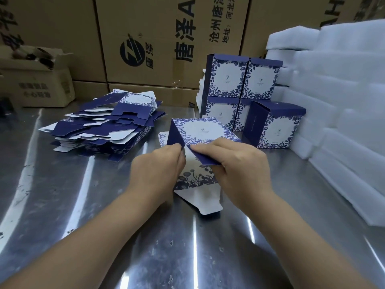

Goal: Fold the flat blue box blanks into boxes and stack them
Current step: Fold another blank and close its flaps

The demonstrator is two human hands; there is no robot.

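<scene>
I have the half-formed box [200, 132] at the middle of the table [83, 205], its near-end flaps not yet tucked in. At 1 o'clock stands the stack of finished boxes [241, 84], at least four, with a single box [275, 126] just beside it. A thick pile of flat blanks [108, 126] waits at 10 o'clock, so I judge most of the work remains. My left hand [160, 165] pinches the left blue flap and my right hand [235, 163] pinches the right one.

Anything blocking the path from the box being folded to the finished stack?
Nothing visible. The half-folded blue floral cardboard box, gripped by left hand and right hand, sits directly before the stack of folded blue boxes. A lone folded box stands rightward, fronting the stack's right column, off the direct line.
</scene>
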